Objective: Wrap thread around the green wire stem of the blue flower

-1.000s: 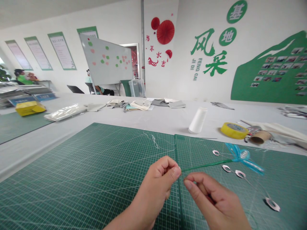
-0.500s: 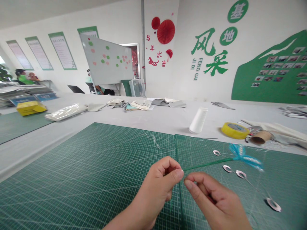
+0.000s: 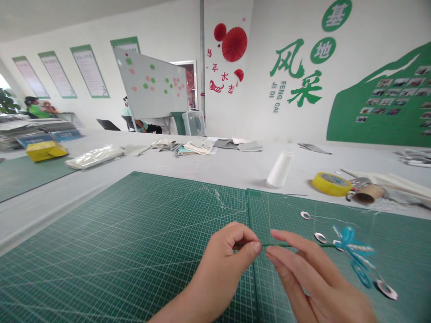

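Note:
In the head view my left hand (image 3: 232, 255) is closed, thumb and forefinger pinching the near end of a thin green-wrapped stem (image 3: 325, 245). At the stem's far end is a blue looped flower (image 3: 353, 251) with pale, bead-like strips in its petals. My right hand (image 3: 313, 273) is beside the left with its fingers apart, above and below the stem. Part of the stem is hidden behind the right fingers. Small pale oval pieces on wires lie near the flower, one (image 3: 305, 215) farther back and another (image 3: 386, 289) nearer me.
Green cutting mats (image 3: 161, 233) cover the near table. Behind them stand a white thread cone (image 3: 280, 169), a yellow tape roll (image 3: 332, 184) and a cardboard tube (image 3: 369, 194). Loose white thread (image 3: 219, 198) lies on the mat. Cloth pieces (image 3: 202, 146) are farther back. People sit in the background.
My right hand has gone from a closed pinch to spread fingers around the stem. The flower has turned and dropped lower. My left hand keeps its pinch in nearly the same place.

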Available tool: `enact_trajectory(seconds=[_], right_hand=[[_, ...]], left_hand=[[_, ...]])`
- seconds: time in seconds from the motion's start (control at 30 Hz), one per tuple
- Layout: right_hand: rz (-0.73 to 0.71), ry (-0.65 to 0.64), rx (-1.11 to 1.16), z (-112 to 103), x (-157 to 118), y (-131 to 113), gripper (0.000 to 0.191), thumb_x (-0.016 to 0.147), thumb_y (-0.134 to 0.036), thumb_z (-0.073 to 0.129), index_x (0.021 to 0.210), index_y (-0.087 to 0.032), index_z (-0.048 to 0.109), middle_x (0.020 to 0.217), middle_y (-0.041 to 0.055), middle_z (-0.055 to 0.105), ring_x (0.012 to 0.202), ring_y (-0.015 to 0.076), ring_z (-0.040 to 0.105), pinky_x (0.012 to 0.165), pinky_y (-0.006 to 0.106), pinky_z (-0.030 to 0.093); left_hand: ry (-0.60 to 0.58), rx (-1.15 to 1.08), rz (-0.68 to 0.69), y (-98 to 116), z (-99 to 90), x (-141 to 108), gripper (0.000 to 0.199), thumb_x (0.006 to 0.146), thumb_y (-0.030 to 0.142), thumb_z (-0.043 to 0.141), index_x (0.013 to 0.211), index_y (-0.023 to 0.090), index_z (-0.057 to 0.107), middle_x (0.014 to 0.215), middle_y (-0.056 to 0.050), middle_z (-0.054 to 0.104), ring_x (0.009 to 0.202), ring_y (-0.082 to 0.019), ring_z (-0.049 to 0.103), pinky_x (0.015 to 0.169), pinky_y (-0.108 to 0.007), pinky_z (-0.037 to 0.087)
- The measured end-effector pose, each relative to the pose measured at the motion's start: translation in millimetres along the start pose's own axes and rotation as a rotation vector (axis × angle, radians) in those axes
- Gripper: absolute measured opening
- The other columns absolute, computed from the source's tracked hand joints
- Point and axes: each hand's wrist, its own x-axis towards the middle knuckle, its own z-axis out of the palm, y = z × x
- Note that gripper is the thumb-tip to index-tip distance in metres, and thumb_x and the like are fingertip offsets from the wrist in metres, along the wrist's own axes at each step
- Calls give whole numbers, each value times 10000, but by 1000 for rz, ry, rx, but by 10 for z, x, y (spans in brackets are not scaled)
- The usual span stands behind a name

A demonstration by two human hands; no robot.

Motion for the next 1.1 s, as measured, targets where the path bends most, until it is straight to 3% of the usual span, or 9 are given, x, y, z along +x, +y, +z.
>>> enact_trajectory(seconds=[0.2, 0.4, 0.57, 0.7, 0.77, 0.87, 0.93, 1.0, 1.1], right_hand=[[-8, -32, 2, 37, -25, -7, 223, 1001, -228, 397, 1062, -183, 607, 888, 57, 711, 747, 145, 721, 605, 194, 565], [113, -16, 149, 4, 45, -49, 167, 979, -224, 455, 951, -213, 619, 819, 10, 696, 716, 115, 692, 685, 180, 543], [274, -34, 244, 4, 95, -76, 157, 945, -292, 516, 899, -250, 660, 715, -44, 695, 585, 115, 675, 576, 187, 551], [496, -84, 382, -43, 74, -96, 176, 932, -342, 541, 943, -257, 695, 443, -97, 551, 320, 104, 554, 321, 172, 470], [503, -48, 396, -64, 55, -98, 175, 924, -329, 551, 984, -266, 704, 386, -107, 505, 272, 108, 523, 269, 174, 443], [341, 37, 284, -58, 40, -90, 164, 906, -268, 569, 983, -264, 714, 666, -30, 728, 558, 164, 711, 553, 239, 609], [225, 23, 231, -32, 42, -80, 171, 907, -205, 562, 993, -241, 706, 950, 13, 765, 804, 184, 738, 773, 276, 603], [159, -33, 234, -5, 51, -70, 194, 924, -152, 530, 1019, -214, 687, 1016, 22, 752, 863, 157, 725, 813, 242, 581], [126, -70, 253, 7, 67, -58, 197, 943, -135, 498, 1016, -198, 669, 950, 15, 747, 813, 129, 716, 757, 202, 577]], left_hand=[[-33, 104, 108, 26, 23, -12, 148, 838, 124, 574, 707, 177, 617, 750, 5, 584, 731, -143, 543, 686, -275, 422], [57, 490, 480, -1, 8, -35, 112, 830, 76, 590, 791, 175, 624, 836, -9, 654, 794, -158, 594, 719, -295, 446], [127, 726, 730, 7, -21, -50, 106, 881, 88, 545, 885, 149, 631, 885, -38, 680, 792, -167, 612, 721, -317, 454], [130, 821, 799, 45, -55, -47, 155, 882, 52, 515, 905, 143, 639, 878, -44, 694, 755, -164, 610, 708, -315, 449], [146, 860, 791, 50, -68, -42, 189, 873, 28, 497, 904, 146, 642, 858, -39, 695, 731, -163, 607, 691, -310, 444], [163, 896, 789, 47, -71, -41, 224, 874, 15, 470, 900, 155, 643, 835, -35, 696, 716, -162, 609, 673, -300, 438], [163, 895, 805, 46, -62, -49, 234, 877, 12, 457, 890, 158, 639, 820, -36, 696, 698, -158, 606, 672, -300, 432], [159, 891, 819, 47, -53, -60, 231, 876, 9, 455, 887, 157, 633, 810, -37, 695, 689, -156, 604, 676, -304, 426], [163, 884, 837, 51, -44, -70, 218, 870, 2, 467, 882, 152, 624, 806, -37, 693, 692, -155, 605, 685, -310, 420]])
